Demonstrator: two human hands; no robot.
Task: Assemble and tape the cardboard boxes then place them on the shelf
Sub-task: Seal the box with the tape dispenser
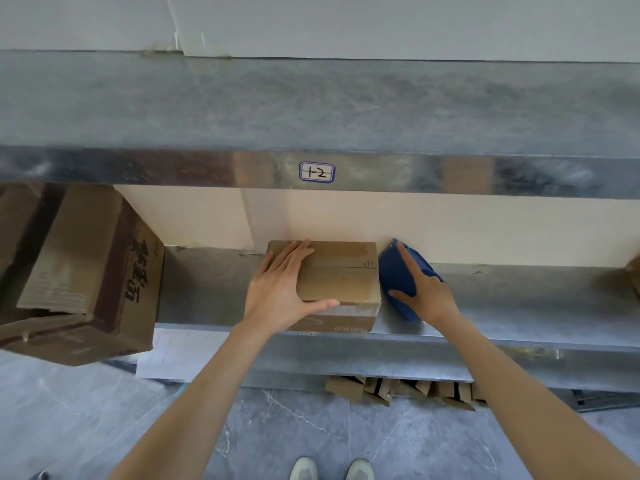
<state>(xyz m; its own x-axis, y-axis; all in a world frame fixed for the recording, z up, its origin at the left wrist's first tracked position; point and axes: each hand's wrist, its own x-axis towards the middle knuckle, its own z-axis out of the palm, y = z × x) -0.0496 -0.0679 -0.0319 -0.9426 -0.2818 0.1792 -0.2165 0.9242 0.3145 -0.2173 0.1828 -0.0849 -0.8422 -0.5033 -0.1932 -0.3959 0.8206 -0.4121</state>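
Observation:
A small taped cardboard box (343,275) sits on the metal shelf (502,299), close to the back wall. My left hand (280,289) rests on its top left part, fingers straight across the lid and thumb along the front top edge. Right of the box lies a blue tape dispenser (398,275), touching or nearly touching the box's side. My right hand (426,292) holds the dispenser, with the forefinger stretched along its top and the thumb against its side.
A large printed cardboard box (86,271) stands at the left end of the shelf, jutting over the edge. An upper shelf (311,109) with a label "1-2" (317,172) hangs overhead. Flattened cardboard pieces (398,389) lie under the shelf, on the grey floor.

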